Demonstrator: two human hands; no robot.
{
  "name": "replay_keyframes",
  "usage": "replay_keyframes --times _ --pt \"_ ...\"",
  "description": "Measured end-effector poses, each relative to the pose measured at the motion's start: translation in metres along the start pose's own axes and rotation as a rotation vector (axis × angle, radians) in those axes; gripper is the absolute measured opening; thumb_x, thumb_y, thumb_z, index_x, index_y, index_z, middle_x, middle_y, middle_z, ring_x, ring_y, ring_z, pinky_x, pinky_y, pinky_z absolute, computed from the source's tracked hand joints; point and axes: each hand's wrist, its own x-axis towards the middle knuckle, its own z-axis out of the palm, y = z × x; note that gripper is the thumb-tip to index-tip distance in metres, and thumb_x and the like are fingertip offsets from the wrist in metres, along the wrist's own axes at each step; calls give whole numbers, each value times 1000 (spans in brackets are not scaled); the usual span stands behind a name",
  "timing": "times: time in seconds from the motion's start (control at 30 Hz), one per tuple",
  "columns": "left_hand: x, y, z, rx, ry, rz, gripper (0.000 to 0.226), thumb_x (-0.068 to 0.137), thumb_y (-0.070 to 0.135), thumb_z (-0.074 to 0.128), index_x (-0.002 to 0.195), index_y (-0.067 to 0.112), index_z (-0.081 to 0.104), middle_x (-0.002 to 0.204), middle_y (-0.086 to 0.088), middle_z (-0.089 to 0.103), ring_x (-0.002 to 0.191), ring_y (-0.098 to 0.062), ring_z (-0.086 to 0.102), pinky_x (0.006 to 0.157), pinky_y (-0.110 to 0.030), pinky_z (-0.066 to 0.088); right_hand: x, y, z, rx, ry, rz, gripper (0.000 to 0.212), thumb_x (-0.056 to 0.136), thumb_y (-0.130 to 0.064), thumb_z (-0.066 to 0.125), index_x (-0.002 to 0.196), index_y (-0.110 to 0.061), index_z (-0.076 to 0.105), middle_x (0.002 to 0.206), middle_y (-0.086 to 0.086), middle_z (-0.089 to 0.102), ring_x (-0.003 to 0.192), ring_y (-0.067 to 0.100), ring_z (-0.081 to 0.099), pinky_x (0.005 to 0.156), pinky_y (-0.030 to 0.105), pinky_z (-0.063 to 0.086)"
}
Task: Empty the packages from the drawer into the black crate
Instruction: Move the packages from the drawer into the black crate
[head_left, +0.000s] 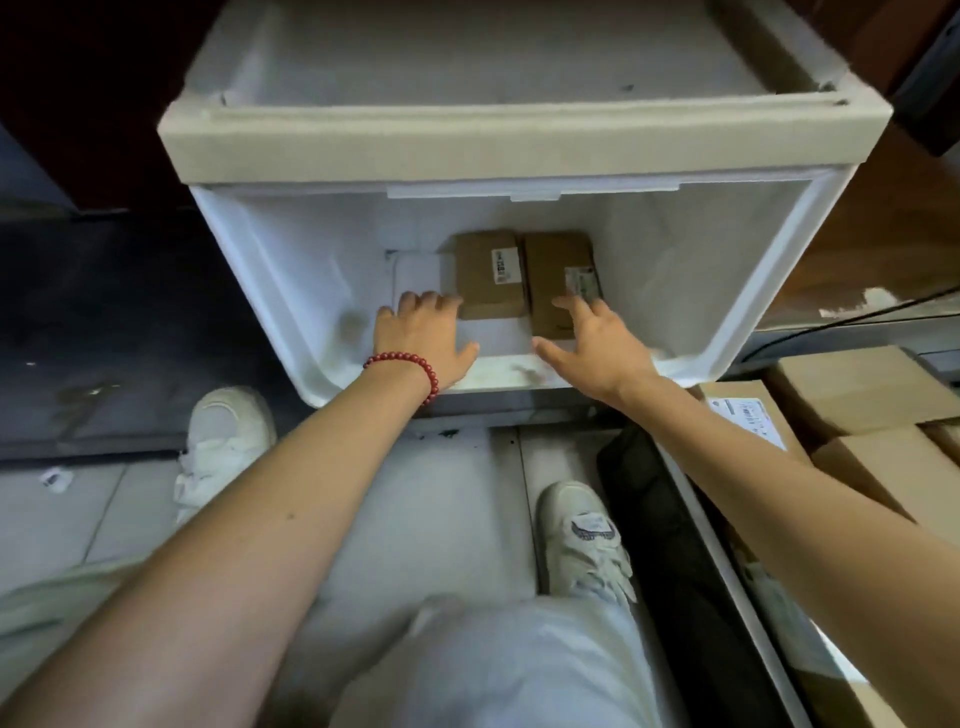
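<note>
A white plastic drawer (270, 291) is pulled out below me. Two brown cardboard packages lie side by side on its floor: the left package (488, 273) and the right package (556, 275), each with a white label. My left hand (423, 335), with a red bead bracelet at the wrist, reaches into the drawer with spread fingers just left of the left package. My right hand (597, 338) is spread too, its fingertips over the near end of the right package. Neither hand grips anything. The black crate (670, 525) stands at the right, its near wall dark.
Several cardboard boxes (857, 395) lie in the crate at the right. A second white drawer unit (519, 135) sits above the open drawer. My two white shoes (223, 441) stand on the grey tiled floor beneath me.
</note>
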Motion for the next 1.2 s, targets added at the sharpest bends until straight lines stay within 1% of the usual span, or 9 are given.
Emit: replay_keyframes --times 0.17,0.33,0.5,0.6,0.7,0.9,1.03,1.1,1.2 --pt "54 -2 30 22 -57 40 60 96 46 41 147 19 26 147 -10 37 133 -31 34 104 -45 31 75 2 23 -2 -145 103 62 95 -54 47 145 -21 32 149 11 38 133 34 41 105 47 41" --pt "100 -7 53 18 -125 9 60 96 46 43 147 21 25 146 -12 37 135 -35 30 109 -52 23 141 17 57 39 -174 120 40 81 -57 40 108 -32 55 110 6 61 107 34 58 96 49 48" --pt "137 -9 67 -79 -124 -40 60 94 40 47 144 16 25 140 -13 43 131 -33 34 107 -52 23 171 21 74 -90 -225 208 71 88 -54 41 149 -18 30 148 15 34 139 41 23 112 53 22" --pt "148 -10 81 -176 -135 -67 60 94 38 48 143 15 24 137 -11 47 129 -32 38 106 -52 26 181 25 87 -73 -259 227 78 86 -59 36 154 -22 22 157 16 21 145 42 7 116 55 10" --pt "156 -13 96 -359 -177 -174 62 95 41 47 145 15 22 141 -11 44 130 -33 38 107 -51 28 182 25 92 -14 -208 250 96 71 -75 26 154 -26 20 157 14 19 143 41 8 115 56 10" --pt "161 -8 122 -793 -229 -268 73 87 36 58 149 17 23 140 -11 48 125 -33 48 104 -49 40 181 18 88 107 -172 263 64 96 -46 46 152 -24 24 155 19 9 143 43 3 119 51 9" --pt "162 -10 116 -894 -228 -397 60 94 43 50 143 10 35 140 -14 42 125 -32 46 105 -40 40 185 18 93 182 -147 326 58 95 -56 41 139 -19 49 151 19 31 143 40 14 115 49 15" --pt "159 -11 113 -943 -237 -450 60 95 46 49 141 10 39 140 -14 42 124 -32 48 103 -38 41 181 14 88 273 -114 317 54 94 -56 44 131 -17 55 134 16 53 134 37 35 112 45 28" --pt "145 -5 102 -1013 -213 -503 59 91 46 54 136 10 43 135 -13 46 117 -31 52 99 -42 47 169 7 77 507 -68 317 38 96 -37 54 124 -10 53 111 8 62 106 26 60 84 34 47"
